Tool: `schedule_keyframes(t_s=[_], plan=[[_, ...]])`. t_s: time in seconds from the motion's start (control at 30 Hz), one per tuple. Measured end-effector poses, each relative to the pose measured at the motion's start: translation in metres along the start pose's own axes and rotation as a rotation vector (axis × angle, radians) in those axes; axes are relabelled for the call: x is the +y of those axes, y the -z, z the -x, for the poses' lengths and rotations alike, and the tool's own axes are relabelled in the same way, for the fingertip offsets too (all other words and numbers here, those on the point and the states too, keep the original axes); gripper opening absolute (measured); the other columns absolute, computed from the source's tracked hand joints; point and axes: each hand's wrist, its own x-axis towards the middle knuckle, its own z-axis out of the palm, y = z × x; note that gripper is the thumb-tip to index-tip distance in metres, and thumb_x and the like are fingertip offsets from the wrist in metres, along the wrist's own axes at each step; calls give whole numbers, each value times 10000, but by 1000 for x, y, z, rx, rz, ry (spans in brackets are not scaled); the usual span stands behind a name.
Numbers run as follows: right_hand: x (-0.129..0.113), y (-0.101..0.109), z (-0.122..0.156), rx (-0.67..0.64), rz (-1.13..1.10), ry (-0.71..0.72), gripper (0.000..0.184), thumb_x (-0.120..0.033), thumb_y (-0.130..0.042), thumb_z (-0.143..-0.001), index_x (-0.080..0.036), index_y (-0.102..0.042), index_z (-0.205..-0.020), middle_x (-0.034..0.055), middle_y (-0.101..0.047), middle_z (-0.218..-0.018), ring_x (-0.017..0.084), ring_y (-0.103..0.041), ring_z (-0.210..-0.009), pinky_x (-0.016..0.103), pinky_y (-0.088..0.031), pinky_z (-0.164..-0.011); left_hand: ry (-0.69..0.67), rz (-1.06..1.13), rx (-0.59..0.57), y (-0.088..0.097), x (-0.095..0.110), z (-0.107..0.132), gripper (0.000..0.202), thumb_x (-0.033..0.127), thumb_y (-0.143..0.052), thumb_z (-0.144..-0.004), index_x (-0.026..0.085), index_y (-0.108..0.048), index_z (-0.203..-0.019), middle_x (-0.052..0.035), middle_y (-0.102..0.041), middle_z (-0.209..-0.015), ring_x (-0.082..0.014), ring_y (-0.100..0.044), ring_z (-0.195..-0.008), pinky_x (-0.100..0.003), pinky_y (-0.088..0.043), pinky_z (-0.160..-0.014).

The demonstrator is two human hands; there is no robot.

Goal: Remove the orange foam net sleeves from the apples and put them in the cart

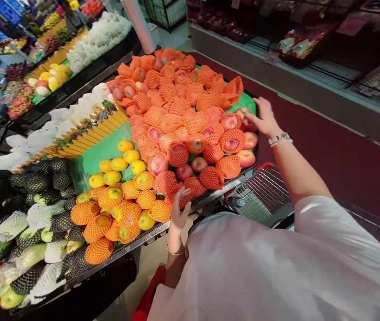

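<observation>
Red apples, many in orange foam nets [195,142], are heaped on the green-lined display stand. My right hand [266,117] is at the heap's right rim, thumb and fingers apart; the thumb is close to or touching a bare apple [243,112], and I cannot tell which. More bare apples [246,158] lie just below that hand. At the front edge my left hand [179,213] is raised with its fingers apart, holding nothing. It is nearest to the netted apples [194,187] and the netted orange fruit [160,211].
Bare yellow-orange fruit [119,163] sits left of the apples. Further left are dark-netted fruits [38,182] and white-netted ones [11,226]. A metal shopping cart [260,191] stands by the stand's right corner. Refrigerated shelves [297,76] line the far right.
</observation>
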Motion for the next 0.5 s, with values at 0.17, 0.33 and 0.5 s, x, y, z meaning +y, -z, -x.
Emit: schedule_keyframes(t_s=[0.17,0.33,0.5], plan=[[86,36,173,691,-52,-588,566,-309,-439,-904,-103,-392,-1429,240,-386,-1494,296,-346,-1414,476,-193,-1209,35,-115,-2,-4,-3,-12,484,472,-514,-962,201,-493,-1362,-139,-620,-1295,-226,-616,-1193,-445,-445,-1100],[102,38,369,722,-29,-1020,792,-637,-501,-684,-493,-333,-1444,-98,-160,-1653,424,-16,-1526,536,0,-1200,-52,-317,-91,-21,7,-30,366,402,-492,-981,192,-551,-1274,-120,-654,-1247,-217,-625,-1184,-441,-461,-1091],[60,39,461,414,-104,-1137,631,-643,-523,-808,-438,-428,-1397,-8,-73,-1674,412,-75,-1523,747,-48,-1131,-131,-467,-235,-49,13,-44,341,360,-495,-976,196,-560,-1268,-109,-668,-1240,-218,-621,-1197,-448,-465,-1091]])
